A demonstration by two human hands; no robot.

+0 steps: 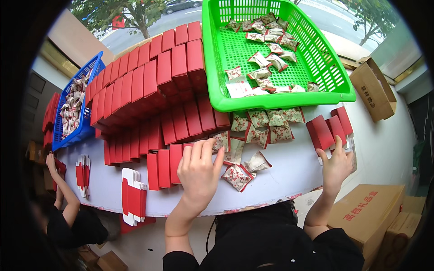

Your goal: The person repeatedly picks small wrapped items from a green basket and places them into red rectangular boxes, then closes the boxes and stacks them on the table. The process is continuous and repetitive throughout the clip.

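Observation:
My left hand (199,171) hovers at the right end of the front row of red cartons (165,168), its thumb apart from the fingers. A patterned sachet (222,139) shows just past its fingertips; whether the hand touches it or a carton behind the fingers is hidden. More floral sachets (238,176) with red edges lie to its right, on the white tabletop (271,183). At the table's right end, my right hand (335,166) has thumb and index finger spread around the near end of a few red cartons (319,132). Contact there is unclear.
A green plastic basket (281,100) with loose sachets stands behind, beside stacked red cartons (135,88). Left are a blue basket (91,98) of sachets, flattened cartons (134,196) and a co-worker's arm (69,203). Cardboard boxes (368,216) sit at right.

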